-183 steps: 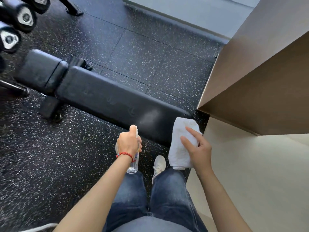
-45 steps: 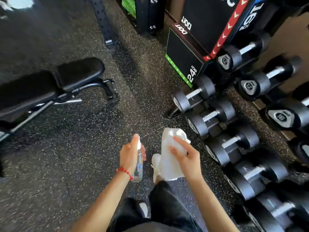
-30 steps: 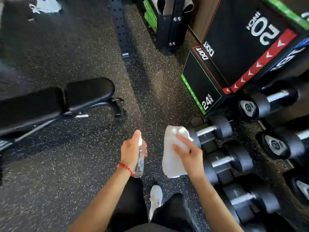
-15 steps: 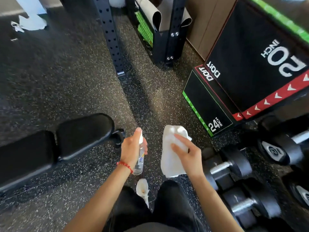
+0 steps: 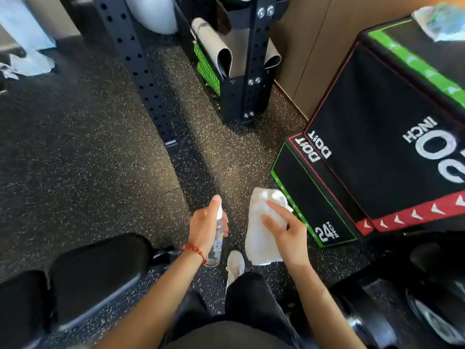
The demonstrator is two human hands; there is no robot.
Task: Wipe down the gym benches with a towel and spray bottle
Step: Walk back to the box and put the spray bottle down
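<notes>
Bench pad (image 5: 95, 268) low at our near left, unwiped, with bottle and towel ready.

Our left hand (image 5: 205, 229) is closed round the clear spray bottle (image 5: 218, 238), thumb on its nozzle; our right hand (image 5: 286, 230) pinches the white towel (image 5: 261, 238), fingers partly spread. Both hover over the speckled floor (image 5: 88, 159), apart from the pad. Spraying from here could wet the floor or the plyo box (image 5: 372, 157) at far right.
</notes>
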